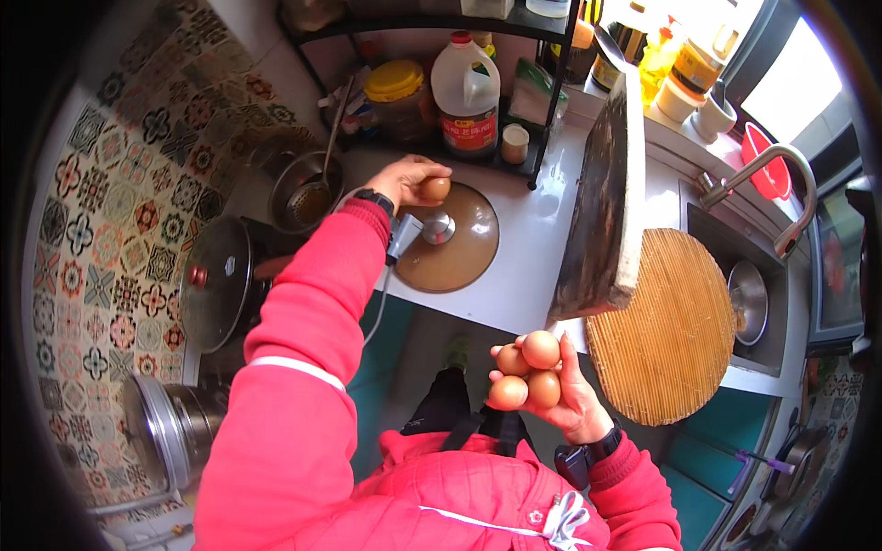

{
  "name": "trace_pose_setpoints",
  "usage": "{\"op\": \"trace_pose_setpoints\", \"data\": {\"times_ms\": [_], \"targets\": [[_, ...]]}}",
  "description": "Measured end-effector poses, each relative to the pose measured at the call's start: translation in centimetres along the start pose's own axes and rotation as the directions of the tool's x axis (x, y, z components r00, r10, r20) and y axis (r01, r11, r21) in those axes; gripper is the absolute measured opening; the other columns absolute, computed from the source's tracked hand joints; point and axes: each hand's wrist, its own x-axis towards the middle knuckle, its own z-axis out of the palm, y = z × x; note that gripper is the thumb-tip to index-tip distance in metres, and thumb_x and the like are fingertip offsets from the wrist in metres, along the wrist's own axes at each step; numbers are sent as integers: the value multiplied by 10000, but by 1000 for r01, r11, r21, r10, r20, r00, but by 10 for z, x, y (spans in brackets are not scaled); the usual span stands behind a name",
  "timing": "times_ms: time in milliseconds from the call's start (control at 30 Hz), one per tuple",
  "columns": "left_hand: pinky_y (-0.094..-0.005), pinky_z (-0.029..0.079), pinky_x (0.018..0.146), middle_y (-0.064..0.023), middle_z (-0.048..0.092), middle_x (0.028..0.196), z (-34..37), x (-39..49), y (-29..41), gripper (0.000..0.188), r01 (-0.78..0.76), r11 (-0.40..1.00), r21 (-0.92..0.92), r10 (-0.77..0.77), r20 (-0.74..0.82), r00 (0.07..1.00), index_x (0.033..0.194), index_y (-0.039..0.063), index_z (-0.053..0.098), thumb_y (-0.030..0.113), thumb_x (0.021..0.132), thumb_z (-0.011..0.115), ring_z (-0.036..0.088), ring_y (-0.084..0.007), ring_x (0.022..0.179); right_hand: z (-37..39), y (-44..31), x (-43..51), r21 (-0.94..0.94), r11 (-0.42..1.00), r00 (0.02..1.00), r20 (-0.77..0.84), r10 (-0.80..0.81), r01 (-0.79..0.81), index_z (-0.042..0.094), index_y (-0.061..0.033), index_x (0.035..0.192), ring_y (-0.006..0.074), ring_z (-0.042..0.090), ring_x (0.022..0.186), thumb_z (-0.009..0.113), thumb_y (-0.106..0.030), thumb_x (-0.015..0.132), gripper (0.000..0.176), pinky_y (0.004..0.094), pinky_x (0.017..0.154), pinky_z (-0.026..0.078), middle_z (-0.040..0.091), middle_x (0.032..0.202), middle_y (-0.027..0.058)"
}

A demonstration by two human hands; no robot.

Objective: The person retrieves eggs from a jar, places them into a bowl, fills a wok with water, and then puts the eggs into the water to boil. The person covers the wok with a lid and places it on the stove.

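My left hand [411, 180] grips one brown egg [435, 189] between thumb and fingers, above a round brown glass lid [458, 248] that lies on the white counter. The metal knob [438, 227] of the lid is just below that egg. Low in front of my body, my right hand [561, 399] is palm up and holds several brown eggs [541, 349] piled together in its fingers. A grey device with a cable [405, 235] is at my left wrist, partly over the lid.
A tall wooden board [599, 200] stands on edge, with a round woven reed mat [665, 327] beside it, by the sink [772, 296]. A black rack [534, 162] holds a jug [466, 93] and jars. Leftward are a pan with a skimmer [308, 200] and a lidded pot [217, 282].
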Motion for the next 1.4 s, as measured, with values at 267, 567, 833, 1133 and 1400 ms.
{"op": "trace_pose_setpoints", "data": {"times_ms": [267, 567, 833, 1133, 1400], "targets": [[-326, 475, 498, -80, 669, 733, -80, 112, -5, 259, -5, 754, 657, -73, 91, 993, 825, 46, 711, 261, 711, 799, 639, -182, 644, 3, -15, 50, 81, 989, 986, -118, -116, 126, 561, -85, 1136, 374, 567, 1040, 521, -613, 892, 583, 501, 940, 477, 521, 1243, 193], [-361, 530, 587, -81, 699, 844, -131, 193, -34, 345, -25, 615, 788, -133, 135, 982, 845, 57, 736, 341, 660, 801, 656, -204, 693, -5, -28, 92, 231, 967, 994, -17, -110, 111, 538, -71, 1181, 386, 539, 1122, 457, -612, 924, 605, 513, 995, 442, 498, 1271, 168], [-387, 543, 748, -196, 644, 916, -109, 158, -24, 486, -150, 123, 981, 138, 132, 982, 1058, 17, 609, 230, 639, 732, 638, -335, 804, -5, -33, 111, 207, 972, 993, -60, -103, 113, 514, -70, 1203, 378, 543, 1120, 400, -612, 946, 611, 514, 989, 450, 492, 1275, 173], [-418, 513, 871, -349, 484, 1164, -78, 130, -38, 776, 138, 191, 972, 305, -193, 933, 1296, 34, 378, 82, 589, 694, 558, -487, 1037, -11, -30, 106, 232, 964, 991, -62, -121, 132, 518, -76, 1203, 366, 535, 1117, 409, -623, 937, 619, 524, 990, 447, 485, 1280, 169], [-440, 500, 909, -351, 418, 1265, -79, 134, -51, 762, 125, 253, 959, 316, -204, 927, 1330, 105, 376, 127, 651, 721, 541, -483, 1107, -14, -29, 94, 225, 963, 982, -143, -121, 151, 532, -99, 1156, 361, 543, 1063, 483, -623, 906, 583, 563, 904, 488, 472, 1271, 179]]}}
